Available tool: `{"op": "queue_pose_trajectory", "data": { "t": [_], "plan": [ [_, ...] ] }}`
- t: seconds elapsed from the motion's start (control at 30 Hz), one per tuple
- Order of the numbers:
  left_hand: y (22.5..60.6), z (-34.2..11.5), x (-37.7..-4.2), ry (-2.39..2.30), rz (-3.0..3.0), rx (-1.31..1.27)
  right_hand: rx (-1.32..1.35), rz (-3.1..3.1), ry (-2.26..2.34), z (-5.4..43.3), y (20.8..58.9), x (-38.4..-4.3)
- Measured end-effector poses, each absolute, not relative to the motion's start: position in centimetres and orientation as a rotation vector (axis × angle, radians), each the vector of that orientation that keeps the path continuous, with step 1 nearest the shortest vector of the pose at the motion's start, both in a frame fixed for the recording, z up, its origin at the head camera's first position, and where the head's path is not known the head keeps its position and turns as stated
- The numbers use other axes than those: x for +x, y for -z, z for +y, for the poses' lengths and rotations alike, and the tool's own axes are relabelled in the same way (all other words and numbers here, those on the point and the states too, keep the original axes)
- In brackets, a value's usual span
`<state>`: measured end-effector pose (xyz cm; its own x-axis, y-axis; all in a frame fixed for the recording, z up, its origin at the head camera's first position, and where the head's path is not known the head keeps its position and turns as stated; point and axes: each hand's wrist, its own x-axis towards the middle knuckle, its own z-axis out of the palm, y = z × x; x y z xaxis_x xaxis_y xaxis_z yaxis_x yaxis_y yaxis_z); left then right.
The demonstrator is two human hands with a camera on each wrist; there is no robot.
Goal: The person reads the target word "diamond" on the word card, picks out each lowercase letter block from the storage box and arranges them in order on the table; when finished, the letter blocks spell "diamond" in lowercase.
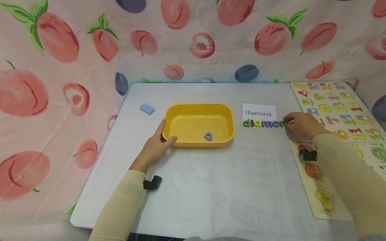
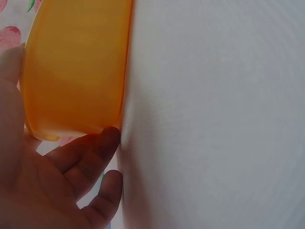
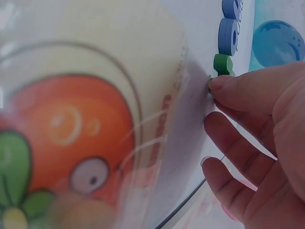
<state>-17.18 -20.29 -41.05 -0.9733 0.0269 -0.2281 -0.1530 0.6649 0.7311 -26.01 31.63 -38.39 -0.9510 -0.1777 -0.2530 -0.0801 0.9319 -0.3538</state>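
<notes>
My left hand (image 1: 154, 147) holds the left end of a yellow plastic tray (image 1: 193, 144), thumb at the rim and fingers against the outer wall (image 2: 76, 95). One purple letter (image 1: 208, 136), shaped like a d or p, lies inside the tray. At the right, my right hand (image 1: 304, 125) pinches the green letter n (image 1: 282, 124) between thumb and index finger; its far end is hidden by the fingertips. That letter ends a row of coloured letters (image 1: 266, 124) reading "diamon", along the lower edge of a white card (image 1: 259, 108) printed "diamond".
A blue eraser-like block (image 1: 147, 109) lies left of the tray. Letter and number puzzle boards (image 1: 325, 97) cover the right side of the white table (image 1: 211, 187). Another board with fruit pictures (image 1: 313, 187) lies under the right forearm. Peach-patterned cloth (image 1: 223, 43) hangs behind.
</notes>
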Motion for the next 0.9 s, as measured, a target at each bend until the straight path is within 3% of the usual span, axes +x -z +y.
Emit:
{"op": "queue_pose_trajectory", "data": {
  "t": [0.4, 0.9],
  "plan": [
    [41.0, -20.4, -17.1, -1.205, 2.658, -0.098, -0.226, 2.84, 0.496, 30.7, 37.4, -25.7],
    [41.0, -20.4, -17.2, -1.191, 2.651, -0.104, -0.634, 2.962, 0.528, 20.8, 32.8, -23.7]
  ]
}}
